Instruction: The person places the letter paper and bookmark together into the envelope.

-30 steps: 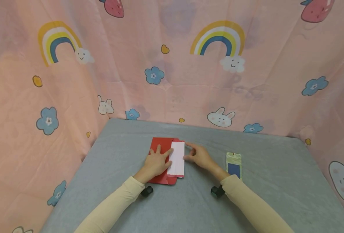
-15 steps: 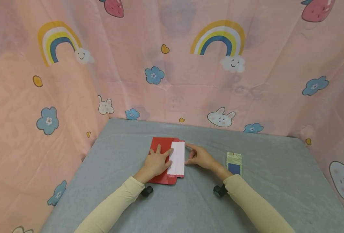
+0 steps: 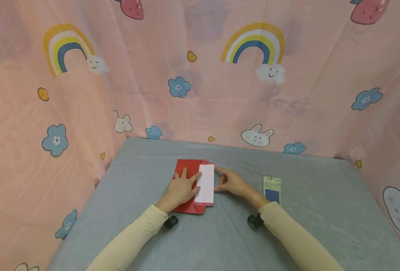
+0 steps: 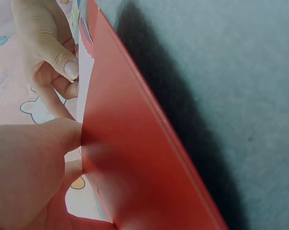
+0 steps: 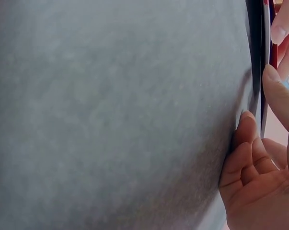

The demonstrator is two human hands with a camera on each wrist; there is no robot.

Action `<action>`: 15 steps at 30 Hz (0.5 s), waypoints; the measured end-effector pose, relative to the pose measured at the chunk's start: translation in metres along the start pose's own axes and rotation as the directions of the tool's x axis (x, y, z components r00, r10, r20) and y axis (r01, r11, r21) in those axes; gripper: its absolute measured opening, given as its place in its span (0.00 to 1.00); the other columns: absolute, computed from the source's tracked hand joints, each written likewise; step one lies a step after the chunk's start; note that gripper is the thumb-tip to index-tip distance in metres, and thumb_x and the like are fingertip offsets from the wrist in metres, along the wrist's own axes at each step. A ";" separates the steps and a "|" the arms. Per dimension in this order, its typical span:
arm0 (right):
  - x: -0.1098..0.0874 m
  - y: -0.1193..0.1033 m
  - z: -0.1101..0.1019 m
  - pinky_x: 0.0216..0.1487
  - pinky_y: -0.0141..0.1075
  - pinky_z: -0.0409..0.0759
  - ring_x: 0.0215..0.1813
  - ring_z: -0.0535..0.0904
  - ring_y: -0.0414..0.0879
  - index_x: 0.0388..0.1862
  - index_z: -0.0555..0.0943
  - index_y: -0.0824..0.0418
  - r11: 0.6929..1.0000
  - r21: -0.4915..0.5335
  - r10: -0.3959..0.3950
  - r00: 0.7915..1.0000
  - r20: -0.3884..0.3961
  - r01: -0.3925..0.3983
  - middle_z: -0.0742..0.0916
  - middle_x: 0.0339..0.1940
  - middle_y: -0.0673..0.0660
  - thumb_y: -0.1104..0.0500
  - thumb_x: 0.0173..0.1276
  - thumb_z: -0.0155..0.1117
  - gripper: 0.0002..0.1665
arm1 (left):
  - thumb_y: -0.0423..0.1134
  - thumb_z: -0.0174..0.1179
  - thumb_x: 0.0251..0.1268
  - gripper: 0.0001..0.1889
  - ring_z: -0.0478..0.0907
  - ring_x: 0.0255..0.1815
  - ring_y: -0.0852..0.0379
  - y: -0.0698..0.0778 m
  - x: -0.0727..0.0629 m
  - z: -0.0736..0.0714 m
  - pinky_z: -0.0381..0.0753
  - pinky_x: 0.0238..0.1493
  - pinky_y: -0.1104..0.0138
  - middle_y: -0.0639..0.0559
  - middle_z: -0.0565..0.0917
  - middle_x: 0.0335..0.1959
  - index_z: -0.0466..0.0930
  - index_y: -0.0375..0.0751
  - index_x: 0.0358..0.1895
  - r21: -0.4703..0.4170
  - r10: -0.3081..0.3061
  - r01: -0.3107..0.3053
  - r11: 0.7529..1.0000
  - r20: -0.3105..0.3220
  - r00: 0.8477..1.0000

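A red envelope (image 3: 187, 165) lies on the grey cloth. At its right side, overlapping it, is a narrow white paper piece (image 3: 206, 184) with red strips along its far and near ends. My left hand (image 3: 181, 188) rests on the envelope with fingers spread, thumb and fingertips reaching the white piece's left edge. At the right edge of the white piece is my right hand (image 3: 233, 183): the index finger stretches to its far corner and the thumb touches lower along the edge. The other fingers of that hand (image 5: 259, 163) are bent, as the right wrist view shows.
A green-gold packet (image 3: 272, 183) with a dark blue panel lies to the right, partly hidden by the right forearm. Grey cloth (image 3: 304, 184) covers the table. A pink printed curtain (image 3: 206, 113) hangs behind and at both sides.
Over the last second my right thumb has shifted slightly nearer along the white piece's right edge, and the right wrist moved slightly right. The left hand and envelope stay put.
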State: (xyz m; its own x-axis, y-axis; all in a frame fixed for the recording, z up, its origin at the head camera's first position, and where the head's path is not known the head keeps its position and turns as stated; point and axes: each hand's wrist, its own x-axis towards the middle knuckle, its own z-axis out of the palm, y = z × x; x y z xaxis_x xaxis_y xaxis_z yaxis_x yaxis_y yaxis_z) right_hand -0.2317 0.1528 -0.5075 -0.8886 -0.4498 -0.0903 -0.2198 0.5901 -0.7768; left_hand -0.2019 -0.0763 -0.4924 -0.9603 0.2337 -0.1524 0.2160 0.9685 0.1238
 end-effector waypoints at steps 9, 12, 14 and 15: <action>0.002 -0.004 0.002 0.29 0.30 0.70 0.28 0.72 0.41 0.75 0.64 0.62 1.000 -0.024 0.020 1.000 -0.004 -0.020 0.81 0.28 0.52 0.55 0.55 0.78 0.52 | 0.58 0.60 0.65 0.35 0.64 0.71 0.25 0.000 0.000 0.000 0.85 0.52 0.50 0.35 0.61 0.77 0.61 0.65 0.75 -0.011 -0.003 0.003 1.000 0.005 1.000; 0.002 -0.004 0.003 0.29 0.30 0.71 0.28 0.72 0.41 0.75 0.63 0.63 1.000 -0.022 0.013 1.000 -0.005 -0.013 0.81 0.28 0.53 0.55 0.55 0.78 0.52 | 0.58 0.60 0.64 0.35 0.64 0.71 0.25 0.000 0.000 -0.001 0.85 0.51 0.51 0.35 0.62 0.77 0.62 0.65 0.75 -0.007 -0.003 0.003 1.000 0.004 1.000; 0.003 -0.005 0.004 0.30 0.30 0.71 0.28 0.72 0.41 0.75 0.63 0.64 1.000 -0.020 0.007 1.000 -0.007 -0.007 0.81 0.28 0.53 0.56 0.55 0.78 0.52 | 0.58 0.60 0.65 0.35 0.64 0.71 0.25 0.000 -0.001 -0.001 0.86 0.51 0.51 0.35 0.62 0.77 0.62 0.65 0.75 -0.004 -0.002 0.002 1.000 0.003 1.000; 0.003 -0.005 0.004 0.30 0.30 0.71 0.28 0.72 0.40 0.75 0.63 0.64 1.000 -0.020 0.007 1.000 -0.007 -0.007 0.81 0.28 0.53 0.56 0.55 0.78 0.52 | 0.58 0.60 0.65 0.35 0.64 0.71 0.25 0.000 -0.001 -0.001 0.86 0.50 0.51 0.35 0.62 0.77 0.62 0.66 0.75 -0.003 -0.002 0.002 1.000 0.003 1.000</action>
State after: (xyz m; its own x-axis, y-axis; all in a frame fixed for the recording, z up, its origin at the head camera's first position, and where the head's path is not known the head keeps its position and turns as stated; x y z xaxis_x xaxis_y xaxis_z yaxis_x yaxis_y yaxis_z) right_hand -0.2315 0.1461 -0.5064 -0.8930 -0.4407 -0.0914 -0.2213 0.6067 -0.7635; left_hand -0.2013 -0.0765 -0.4914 -0.9602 0.2323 -0.1552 0.2138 0.9686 0.1269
